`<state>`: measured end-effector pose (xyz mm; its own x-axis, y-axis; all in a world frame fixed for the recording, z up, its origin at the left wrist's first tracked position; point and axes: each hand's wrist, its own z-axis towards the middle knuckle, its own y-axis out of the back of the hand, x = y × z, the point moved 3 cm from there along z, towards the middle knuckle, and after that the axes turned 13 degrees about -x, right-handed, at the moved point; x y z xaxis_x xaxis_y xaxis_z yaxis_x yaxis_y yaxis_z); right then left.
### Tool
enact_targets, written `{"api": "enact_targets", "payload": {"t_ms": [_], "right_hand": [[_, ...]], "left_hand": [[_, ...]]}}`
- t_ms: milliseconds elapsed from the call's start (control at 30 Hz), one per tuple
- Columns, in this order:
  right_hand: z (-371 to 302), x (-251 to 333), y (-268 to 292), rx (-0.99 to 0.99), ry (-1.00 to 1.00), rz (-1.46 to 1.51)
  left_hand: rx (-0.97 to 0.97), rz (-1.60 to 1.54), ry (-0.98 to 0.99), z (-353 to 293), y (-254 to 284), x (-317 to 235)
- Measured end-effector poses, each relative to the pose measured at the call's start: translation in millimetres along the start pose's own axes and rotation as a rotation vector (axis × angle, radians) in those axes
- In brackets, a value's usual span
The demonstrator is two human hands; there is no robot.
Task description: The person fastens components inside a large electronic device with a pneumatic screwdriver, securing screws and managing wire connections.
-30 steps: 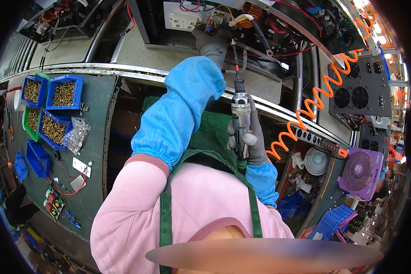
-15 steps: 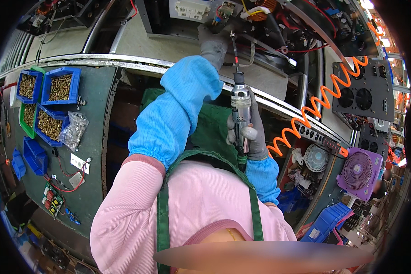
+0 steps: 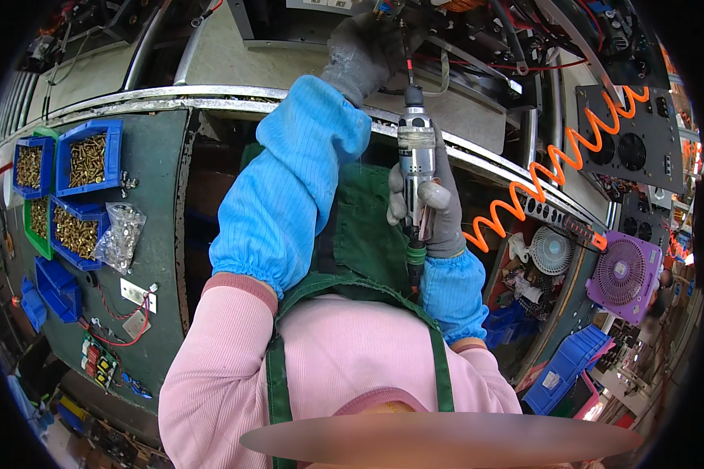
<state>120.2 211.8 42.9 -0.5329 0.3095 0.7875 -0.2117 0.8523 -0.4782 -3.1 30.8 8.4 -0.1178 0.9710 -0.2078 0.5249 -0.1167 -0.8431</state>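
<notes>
My right hand (image 3: 440, 199), in a grey glove, is wrapped round a silver power screwdriver (image 3: 417, 150). The tool points away from me, its long thin bit reaching the dark inside of an open metal chassis (image 3: 289, 33) at the far edge. Close to the bit's tip is my left hand (image 3: 358, 59), also grey-gloved, stretched over the chassis' near edge. Its fingers are lost in shadow among the parts, so what they touch is hidden. Wires and a copper-coloured coil (image 3: 455, 5) lie in the chassis beyond the bit.
On the green bench at left stand blue bins (image 3: 88, 160) of brass screws, a bag of hardware (image 3: 120, 237) and a circuit board (image 3: 100, 366). A coiled orange hose (image 3: 516, 207) crosses at right, near a purple fan (image 3: 623, 270). A metal rail (image 3: 235, 91) runs before me.
The view has shifted, so the chassis sits higher in the picture. My right hand and the screwdriver have gone slightly farther forward. The left hand stays by the bit's tip.
</notes>
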Motion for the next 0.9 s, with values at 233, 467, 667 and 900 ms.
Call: {"api": "enact_targets", "payload": {"t_ms": [233,467,667,900], "right_hand": [[5,-4,-5,-0.004,0.006,-0.040],[6,-1,-6,-0.003,0.053,-0.017],[8,-1,-6,0.002,0.045,-0.053],[12,-4,-6,0.013,0.006,-0.070]], "left_hand": [[0.191,-0.107,0.066,36,20,8],[0.300,0.097,0.028,43,10,21],[0.233,0.107,-0.039,45,11,21],[0.156,0.084,-0.001,33,6,20]]}}
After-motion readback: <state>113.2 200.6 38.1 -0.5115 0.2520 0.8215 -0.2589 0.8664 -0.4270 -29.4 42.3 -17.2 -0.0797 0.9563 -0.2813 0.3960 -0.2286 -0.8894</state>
